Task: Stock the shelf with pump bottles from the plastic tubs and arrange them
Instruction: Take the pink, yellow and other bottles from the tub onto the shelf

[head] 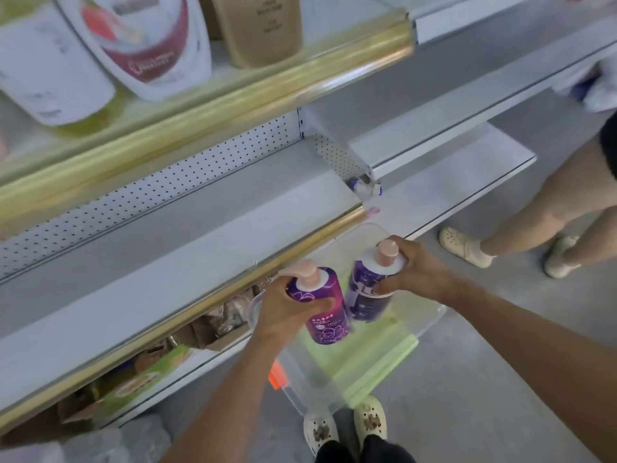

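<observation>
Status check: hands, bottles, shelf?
Left hand and right hand each grip a purple pump bottle above clear tub. Grey shelf unobstructed.

Middle shelf (187,248): bare surface — open to reach.
Above it: gold-edged upper shelf (233,95) overhangs.
Floor: clear tub (300,372) — beside feet.

1. The left hand (283,309) grips a purple pump bottle (322,305) with a pink pump.
2. The right hand (414,272) holds a second purple bottle (367,292) by its shoulder.
3. Both bottles hang above a clear plastic tub (334,379) on the floor.
4. The white shelf (167,262) beside them has a gold front edge.
</observation>
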Demonstrator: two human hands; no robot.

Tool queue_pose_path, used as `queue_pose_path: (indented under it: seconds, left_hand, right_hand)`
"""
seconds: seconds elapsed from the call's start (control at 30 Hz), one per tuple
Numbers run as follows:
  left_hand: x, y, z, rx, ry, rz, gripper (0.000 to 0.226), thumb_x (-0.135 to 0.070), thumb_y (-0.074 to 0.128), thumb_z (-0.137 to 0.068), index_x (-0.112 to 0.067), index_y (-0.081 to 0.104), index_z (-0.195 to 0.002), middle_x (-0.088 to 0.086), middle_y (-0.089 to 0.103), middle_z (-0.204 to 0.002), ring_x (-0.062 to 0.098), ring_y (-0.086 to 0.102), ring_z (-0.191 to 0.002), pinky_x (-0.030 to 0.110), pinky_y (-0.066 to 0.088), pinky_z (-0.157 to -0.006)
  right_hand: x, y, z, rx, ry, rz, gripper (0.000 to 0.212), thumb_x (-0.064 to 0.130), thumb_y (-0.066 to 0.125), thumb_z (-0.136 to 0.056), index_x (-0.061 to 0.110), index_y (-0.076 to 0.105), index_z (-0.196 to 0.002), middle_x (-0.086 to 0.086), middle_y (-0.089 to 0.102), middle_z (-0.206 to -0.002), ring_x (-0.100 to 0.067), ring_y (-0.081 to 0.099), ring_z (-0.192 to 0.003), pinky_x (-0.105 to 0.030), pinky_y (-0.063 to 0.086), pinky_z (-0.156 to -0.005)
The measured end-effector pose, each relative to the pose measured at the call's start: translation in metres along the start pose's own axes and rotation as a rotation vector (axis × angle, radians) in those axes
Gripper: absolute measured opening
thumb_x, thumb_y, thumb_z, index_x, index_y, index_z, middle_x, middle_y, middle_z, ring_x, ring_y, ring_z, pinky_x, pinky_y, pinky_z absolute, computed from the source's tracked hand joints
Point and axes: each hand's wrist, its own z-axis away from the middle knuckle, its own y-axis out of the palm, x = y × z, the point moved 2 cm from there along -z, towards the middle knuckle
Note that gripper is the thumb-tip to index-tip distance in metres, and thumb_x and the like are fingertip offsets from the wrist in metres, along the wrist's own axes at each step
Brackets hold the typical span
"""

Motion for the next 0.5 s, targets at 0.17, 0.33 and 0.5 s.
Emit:
queue_pose_path:
  seconds: [0.17,0.33,0.5]
  left_hand:
    - [-0.076,-0.019,0.028,-0.047,0.056,0.212,0.049,-0.010,0.087,-0.066,-0.023,0.066,-0.108,-0.003,0.076,-0.092,0.014,0.073,-0.081,0.023,0.056,-0.064]
    - [-0.155,-0.024,0.050,-0.118,0.143,0.326,0.048,-0.022,0.084,-0.066,-0.017,0.065,-0.110,0.002,0.077,-0.089,0.017,0.075,-0.074,0.022,0.055,-0.056]
    - [-0.221,-0.018,0.063,-0.201,0.235,0.360,0.057,-0.039,0.080,-0.054,-0.016,0.067,-0.104,-0.001,0.077,-0.080,0.015,0.074,-0.069,0.016,0.053,-0.052]
  right_hand:
    - [0.066,-0.035,0.015,-0.022,-0.070,-0.197,0.052,0.007,0.087,-0.063,0.019,0.067,-0.110,0.000,0.075,-0.097,-0.020,0.071,-0.090,-0.028,0.057,-0.072]
    - [0.125,-0.077,0.018,-0.066,-0.225,-0.350,0.068,0.028,0.085,-0.054,0.010,0.064,-0.116,-0.006,0.075,-0.099,-0.023,0.072,-0.090,-0.031,0.054,-0.074]
    - [0.191,-0.126,0.009,-0.051,-0.412,-0.424,0.070,0.038,0.082,-0.053,0.004,0.064,-0.112,-0.014,0.073,-0.099,-0.025,0.071,-0.087,-0.027,0.053,-0.070]
